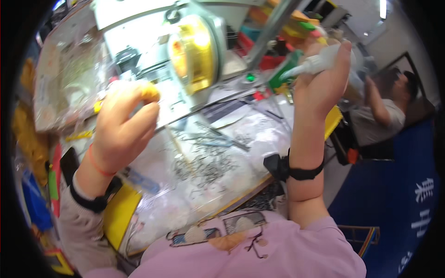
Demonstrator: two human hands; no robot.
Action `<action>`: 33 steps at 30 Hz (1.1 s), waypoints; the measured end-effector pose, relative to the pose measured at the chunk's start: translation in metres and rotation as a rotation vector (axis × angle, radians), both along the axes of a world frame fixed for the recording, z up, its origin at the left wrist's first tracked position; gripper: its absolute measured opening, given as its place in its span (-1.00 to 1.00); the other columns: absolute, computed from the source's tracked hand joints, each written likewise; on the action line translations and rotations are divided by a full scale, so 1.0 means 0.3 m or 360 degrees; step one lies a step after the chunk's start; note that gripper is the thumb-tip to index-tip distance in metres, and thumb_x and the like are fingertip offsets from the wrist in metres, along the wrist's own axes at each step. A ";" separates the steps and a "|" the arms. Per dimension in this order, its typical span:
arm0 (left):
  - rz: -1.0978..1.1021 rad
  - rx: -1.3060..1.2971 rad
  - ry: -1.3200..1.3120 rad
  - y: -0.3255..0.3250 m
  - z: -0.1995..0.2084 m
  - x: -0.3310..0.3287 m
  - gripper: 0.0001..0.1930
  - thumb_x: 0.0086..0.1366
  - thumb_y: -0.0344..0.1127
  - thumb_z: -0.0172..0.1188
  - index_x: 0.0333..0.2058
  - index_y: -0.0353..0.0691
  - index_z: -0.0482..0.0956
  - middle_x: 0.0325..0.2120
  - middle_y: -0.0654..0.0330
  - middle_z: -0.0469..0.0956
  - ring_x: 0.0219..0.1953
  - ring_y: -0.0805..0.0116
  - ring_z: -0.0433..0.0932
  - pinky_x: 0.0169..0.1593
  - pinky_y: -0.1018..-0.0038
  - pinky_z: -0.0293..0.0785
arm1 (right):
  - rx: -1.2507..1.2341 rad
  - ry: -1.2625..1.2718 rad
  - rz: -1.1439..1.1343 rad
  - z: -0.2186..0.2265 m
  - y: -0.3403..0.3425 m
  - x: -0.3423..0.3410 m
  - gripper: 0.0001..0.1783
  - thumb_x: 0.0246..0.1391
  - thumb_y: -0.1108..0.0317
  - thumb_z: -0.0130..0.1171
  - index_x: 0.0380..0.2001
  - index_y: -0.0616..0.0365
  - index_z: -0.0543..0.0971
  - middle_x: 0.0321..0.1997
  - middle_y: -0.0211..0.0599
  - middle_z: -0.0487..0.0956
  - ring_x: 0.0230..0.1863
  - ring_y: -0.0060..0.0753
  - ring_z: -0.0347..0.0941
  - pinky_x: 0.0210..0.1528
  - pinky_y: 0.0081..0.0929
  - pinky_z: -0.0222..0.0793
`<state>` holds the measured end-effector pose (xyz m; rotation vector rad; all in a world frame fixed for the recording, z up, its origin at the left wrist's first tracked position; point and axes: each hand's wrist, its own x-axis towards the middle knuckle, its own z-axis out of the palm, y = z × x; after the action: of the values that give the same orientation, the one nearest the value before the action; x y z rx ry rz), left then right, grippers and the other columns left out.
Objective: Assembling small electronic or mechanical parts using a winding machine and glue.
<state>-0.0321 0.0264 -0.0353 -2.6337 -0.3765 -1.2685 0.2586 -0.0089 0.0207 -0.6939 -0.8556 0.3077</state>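
My right hand is raised at the right, its fingers wrapped round a white squeeze bottle. The bottle's narrow nozzle points left and slightly down. My left hand is closed at the left of the bench, with something yellow at its fingertips; blur hides whether that is held or worn on a finger. Just beyond and right of the left hand stands a large yellow reel. Many small dark pieces lie scattered on the pale bench top between my forearms.
A box with clear plastic wrapping fills the far left. Bluish tweezer-like tools lie mid-bench. A grey metal bar slants across the back. Red and green containers stand at the back right. Another person sits farther right.
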 end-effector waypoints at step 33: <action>-0.0241 -0.0326 0.0265 -0.013 0.002 0.037 -0.78 -0.08 -0.64 0.24 -0.47 -0.30 0.40 -0.45 0.12 0.42 -0.38 0.12 0.43 -0.27 0.32 0.36 | -0.1333 -0.1759 0.0278 -0.153 -0.277 -0.054 -0.83 -0.03 0.49 0.24 -0.38 0.18 0.44 -0.47 -0.23 0.52 -0.54 -0.32 0.41 -0.43 -0.43 0.33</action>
<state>-0.0210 0.0224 -0.0346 -2.9658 -0.2995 -1.0921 0.2423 -0.0921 -0.0252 -1.6387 -1.8798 0.4464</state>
